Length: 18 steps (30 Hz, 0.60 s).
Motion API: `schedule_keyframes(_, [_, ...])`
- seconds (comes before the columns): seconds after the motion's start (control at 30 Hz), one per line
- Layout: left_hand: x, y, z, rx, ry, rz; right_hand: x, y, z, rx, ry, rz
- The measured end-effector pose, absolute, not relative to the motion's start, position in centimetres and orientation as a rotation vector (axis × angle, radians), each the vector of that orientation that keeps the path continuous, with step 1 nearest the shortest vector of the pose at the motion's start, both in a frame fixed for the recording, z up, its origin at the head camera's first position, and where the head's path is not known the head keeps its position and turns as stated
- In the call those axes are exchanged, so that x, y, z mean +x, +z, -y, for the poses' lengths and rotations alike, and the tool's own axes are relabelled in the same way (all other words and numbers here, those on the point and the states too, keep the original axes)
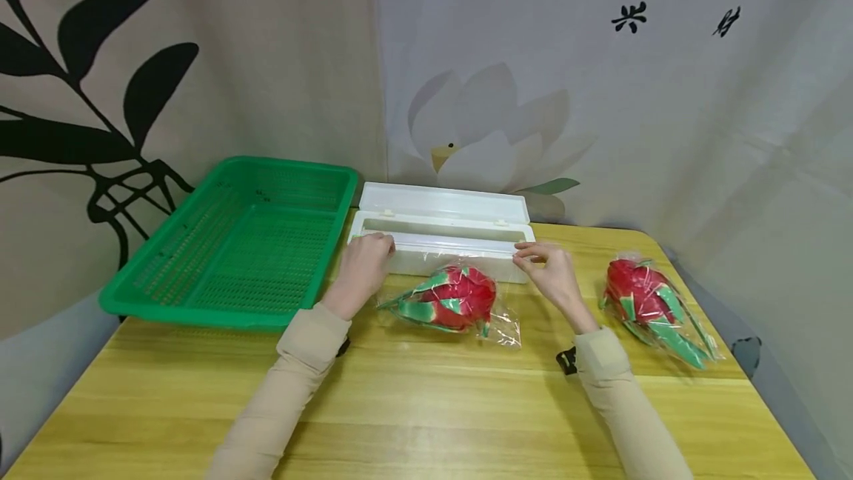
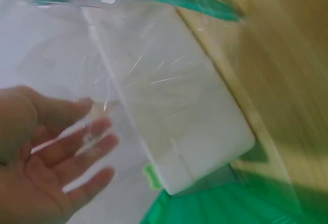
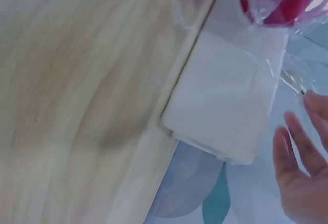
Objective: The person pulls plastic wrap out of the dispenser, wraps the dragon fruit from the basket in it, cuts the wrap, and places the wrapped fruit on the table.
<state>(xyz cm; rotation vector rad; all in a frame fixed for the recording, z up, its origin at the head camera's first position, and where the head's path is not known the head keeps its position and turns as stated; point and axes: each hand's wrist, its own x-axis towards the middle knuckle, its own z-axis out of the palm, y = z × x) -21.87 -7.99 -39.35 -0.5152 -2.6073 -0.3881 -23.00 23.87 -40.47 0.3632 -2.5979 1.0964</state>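
A white cling film box (image 1: 409,264) stands at the back of the table with its lid (image 1: 443,204) raised and a film roll (image 1: 453,243) inside. In front of it lies a red and green dragon fruit (image 1: 469,293) in clear film. At the box's left end my left hand (image 1: 363,261) pinches the cling film (image 2: 97,88), which stretches away from the fingertips in the left wrist view. My right hand (image 1: 549,270) pinches the film at the other end, thumb against fingers. Clear film shows by the right thumb (image 3: 313,101) in the right wrist view.
A green plastic basket (image 1: 326,250) stands at the left, close to the box. Another film-wrapped dragon fruit (image 1: 643,295) lies near the table's right edge. Behind the wooden table (image 1: 426,406) hangs a printed curtain (image 1: 286,58).
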Motion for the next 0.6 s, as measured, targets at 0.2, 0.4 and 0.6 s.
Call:
schedule_keyframes(0.2, [-19.8,-39.2,8.5,-0.719,-0.714,2.693,-21.2,-40.3,-24.0,0.502,1.201,2.649])
schedule_keyframes(0.4, [-18.4,-40.9,9.1,-0.912,-0.829,2.654,-19.6,-41.3,-24.4,0.727,1.189,2.678])
schedule_keyframes(0.6, [-17.5,-42.2,9.1,-1.058,-0.767,2.542,-18.7,-42.7,-24.5,0.900,0.991,2.694])
